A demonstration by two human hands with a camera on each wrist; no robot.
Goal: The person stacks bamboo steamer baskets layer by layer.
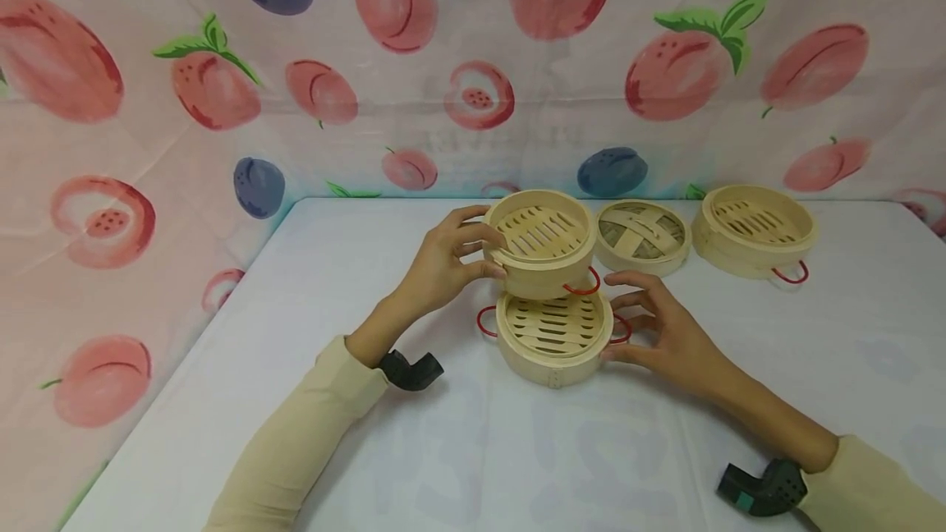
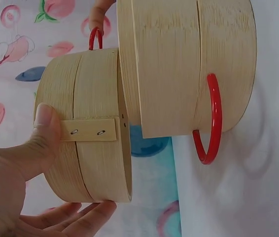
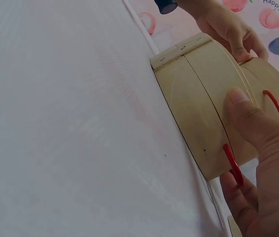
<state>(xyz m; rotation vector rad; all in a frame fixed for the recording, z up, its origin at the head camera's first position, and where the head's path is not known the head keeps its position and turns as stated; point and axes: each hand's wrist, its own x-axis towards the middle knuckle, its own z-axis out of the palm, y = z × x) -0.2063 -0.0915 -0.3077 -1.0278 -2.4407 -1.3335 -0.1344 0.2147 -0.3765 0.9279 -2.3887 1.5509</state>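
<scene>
OK, upper basket [image 1: 532, 279], centre of frame, sits above and overlaps the rear of the lower basket [image 1: 550, 366]; slatted floor faces up, slats slanting toward lower right, red handle [image 1: 584, 292] pointing lower right. Round, wider than tall, no real long axis. Lower basket also opens upward, slats running left to right, handles out to both sides. Left hand [image 1: 447, 257] holds the upper basket by its left wall, thumb on the near side, fingers round the back. Right hand [image 1: 668, 339] is spread wide at the lower basket's right side, fingers bent; can't tell if it grips. Upper basket's other handle isn't visible; contact between the two baskets is unclear. Both sleeves [image 1: 296, 425] are cut off by frame edges; right wrist view is dim. Surface is a white table [image 1: 414, 466] with faint marks; fruit-print cloth [image 1: 318, 146] fills the top and left. Woven lid [image 1: 643, 238] and third basket [image 1: 735, 259] sit right of centre, near the table's back edge.
</scene>
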